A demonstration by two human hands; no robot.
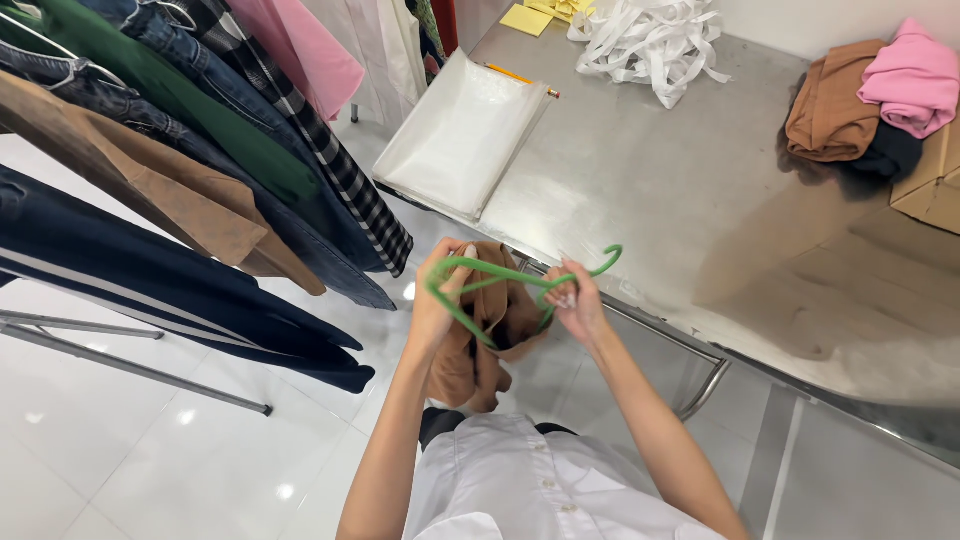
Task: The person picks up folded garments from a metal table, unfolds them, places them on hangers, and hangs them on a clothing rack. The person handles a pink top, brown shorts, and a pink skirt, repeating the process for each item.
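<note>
A green plastic hanger (500, 275) is held in front of my chest, its hook pointing right toward the table. My left hand (438, 305) grips the hanger's left end together with a brown garment (478, 345) that hangs bunched below it. My right hand (577, 303) pinches the hanger near its neck, just under the hook. The garment's lower part droops toward my white shirt.
A steel table (680, 200) stands on the right, bearing a stack of clear plastic bags (460, 135), a heap of white strips (650, 40), folded brown and pink clothes (865, 95) and a cardboard box (935, 180). A rack of hanging clothes (180, 150) fills the left. White tiled floor lies below.
</note>
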